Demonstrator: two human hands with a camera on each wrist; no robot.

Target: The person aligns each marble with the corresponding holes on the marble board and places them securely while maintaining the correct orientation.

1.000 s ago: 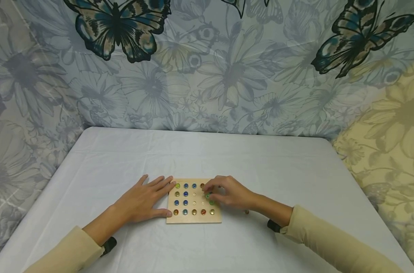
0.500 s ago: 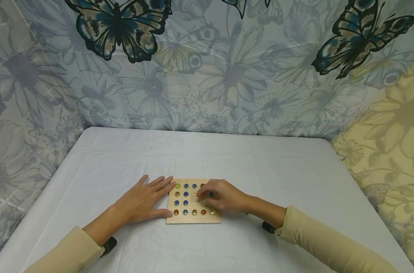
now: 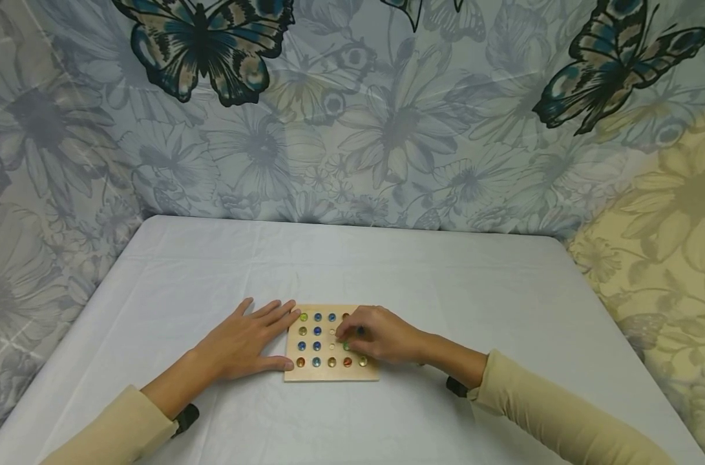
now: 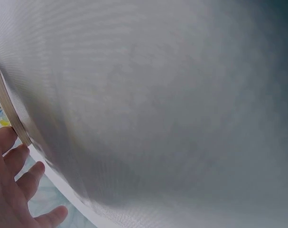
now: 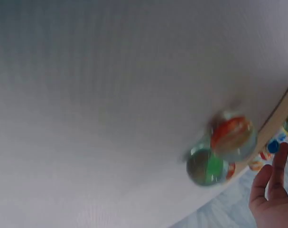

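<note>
1. A floral curtain (image 3: 352,129) printed with big butterflies hangs behind a bench (image 3: 445,284) draped in pale cloth.
2. Near the front middle of the bench lies a square wooden board (image 3: 331,373), with coloured marbles sitting in rows of small pits.
3. The left hand (image 3: 249,342) lies flat on the cloth against the board's left edge, fingers straight and spread, fingertips touching the far left corner and thumb touching the near left corner; its grip is released and holds nothing.
4. The left wrist view agrees: straight fingers (image 4: 11,161) against the board's thin edge (image 4: 6,102).
5. The right hand (image 3: 381,336) sits over the right half of the board, fingers curled down towards the middle pits. A blue marble (image 3: 360,330) shows under the fingers and a green one (image 3: 346,347) just beneath the fingertips; whether that grip is pinching a marble cannot be told.
6. In the right wrist view, two loose marbles, one orange-red (image 5: 233,135) and one green (image 5: 206,167), rest touching each other on the cloth just beside the board's edge (image 5: 276,121).
</note>
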